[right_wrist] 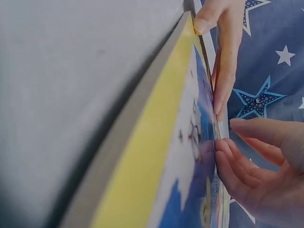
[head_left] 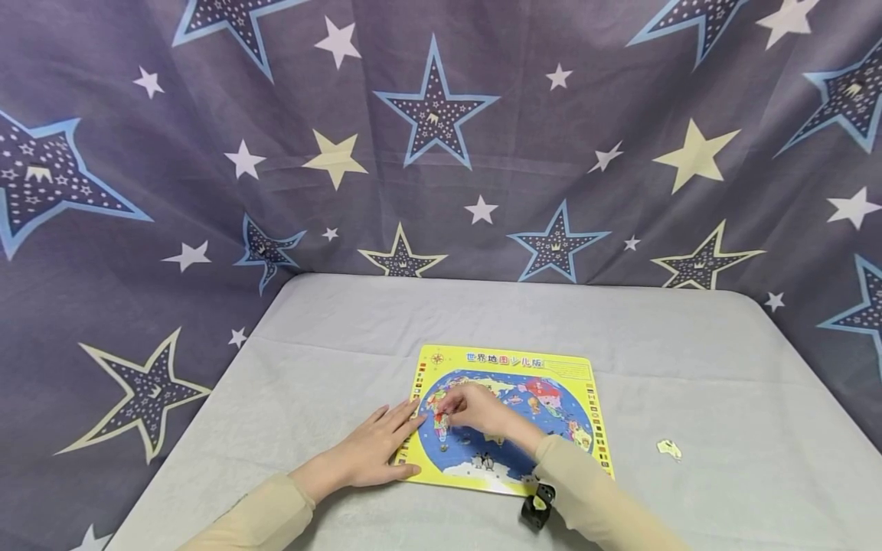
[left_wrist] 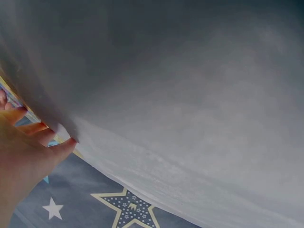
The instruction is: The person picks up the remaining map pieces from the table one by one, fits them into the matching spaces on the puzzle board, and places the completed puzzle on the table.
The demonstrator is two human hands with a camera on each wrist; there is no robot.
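A yellow-bordered world map puzzle board (head_left: 510, 356) lies on the table, with a blue oval of sea and colourful continents. My left hand (head_left: 372, 451) rests at its left edge, fingers spread over the border; in the left wrist view, that hand's fingertips (left_wrist: 71, 141) sit at the edge. Over the left part of the map is my right hand (head_left: 475, 409), bent fingers on the red and green continent area. In the right wrist view, the right hand's fingers (right_wrist: 232, 166) touch the board's surface, the thumb standing apart from them, and no piece shows between.
A small pale yellow, irregular piece (head_left: 668, 449) lies on the grey tablecloth (head_left: 723, 398) to the right of the board. The black wrist camera (head_left: 537, 505) hangs under my right wrist at the board's front edge. Star-patterned curtain (head_left: 475, 191) stands behind and beside the table.
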